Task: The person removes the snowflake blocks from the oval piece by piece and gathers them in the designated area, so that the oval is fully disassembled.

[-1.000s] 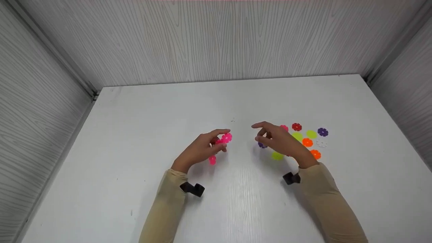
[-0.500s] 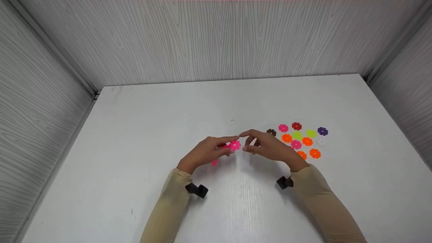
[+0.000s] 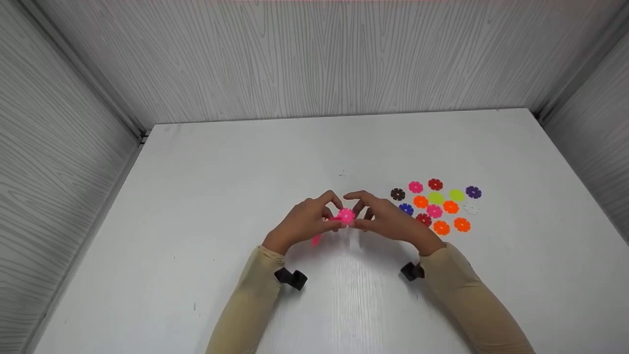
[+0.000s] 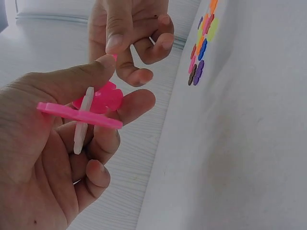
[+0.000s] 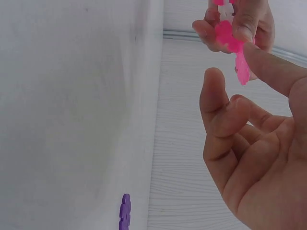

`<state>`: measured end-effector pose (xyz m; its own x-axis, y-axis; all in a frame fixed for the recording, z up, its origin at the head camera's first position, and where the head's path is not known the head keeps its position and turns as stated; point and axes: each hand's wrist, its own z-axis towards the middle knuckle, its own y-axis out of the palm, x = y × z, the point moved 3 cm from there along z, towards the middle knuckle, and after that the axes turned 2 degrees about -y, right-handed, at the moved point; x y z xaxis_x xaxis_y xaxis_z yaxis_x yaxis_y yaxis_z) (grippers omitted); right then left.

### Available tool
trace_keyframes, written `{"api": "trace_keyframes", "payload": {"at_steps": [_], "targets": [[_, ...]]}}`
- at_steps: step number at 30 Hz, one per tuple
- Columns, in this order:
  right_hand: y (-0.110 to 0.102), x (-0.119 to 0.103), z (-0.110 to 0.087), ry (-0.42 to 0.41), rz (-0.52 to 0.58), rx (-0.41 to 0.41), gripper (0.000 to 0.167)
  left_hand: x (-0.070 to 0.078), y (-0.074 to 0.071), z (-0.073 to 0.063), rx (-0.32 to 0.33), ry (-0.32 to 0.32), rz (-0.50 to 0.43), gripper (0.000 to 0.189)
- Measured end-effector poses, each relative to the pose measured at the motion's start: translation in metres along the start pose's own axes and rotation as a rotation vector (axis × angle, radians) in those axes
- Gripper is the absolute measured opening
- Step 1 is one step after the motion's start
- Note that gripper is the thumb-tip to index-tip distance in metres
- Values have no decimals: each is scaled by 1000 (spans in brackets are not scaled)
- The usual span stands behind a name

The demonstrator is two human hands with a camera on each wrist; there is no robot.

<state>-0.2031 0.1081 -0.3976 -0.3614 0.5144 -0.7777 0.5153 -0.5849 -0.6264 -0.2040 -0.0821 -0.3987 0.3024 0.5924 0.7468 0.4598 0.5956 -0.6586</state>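
Observation:
My left hand (image 3: 307, 219) pinches a small cluster of joined notched plastic discs between thumb and fingers. In the left wrist view a pink disc (image 4: 100, 120) crosses a white disc (image 4: 80, 139), with another pink disc (image 4: 110, 98) behind them. The head view shows a pink disc (image 3: 346, 216) facing up between both hands and a pink one (image 3: 316, 240) sticking out below the left hand. My right hand (image 3: 393, 219) is close beside it; in the right wrist view its straight thumb touches the pink disc (image 5: 228, 36), while the other fingers stand apart from it.
Several loose discs lie flat right of the hands, among them a brown disc (image 3: 398, 194), a blue disc (image 3: 406, 209), an orange disc (image 3: 462, 224), a purple disc (image 3: 473, 192) and a white disc (image 3: 471, 209). The white table (image 3: 221, 172) meets wood-grained panels (image 3: 319, 59) behind.
My right hand has moved left, away from above the loose discs, to the held cluster. The left hand has shifted slightly right and nearer with the cluster, and the hands now meet.

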Motion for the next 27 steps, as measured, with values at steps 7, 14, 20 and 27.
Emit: {"api": "trace_keyframes", "payload": {"at_steps": [7,14,20,27], "targets": [[1,-3,-1,-36,-12,9,48,3,0,-1,81,32,36,30],[-1,-3,0,-23,-7,44,45,0,-1,0,95,63,-46,25],[-3,-4,0,-53,-27,80,45,-2,-2,0,104,82,-97,26],[-4,-4,0,-66,-47,100,37,-4,-2,2,104,56,-129,19]]}}
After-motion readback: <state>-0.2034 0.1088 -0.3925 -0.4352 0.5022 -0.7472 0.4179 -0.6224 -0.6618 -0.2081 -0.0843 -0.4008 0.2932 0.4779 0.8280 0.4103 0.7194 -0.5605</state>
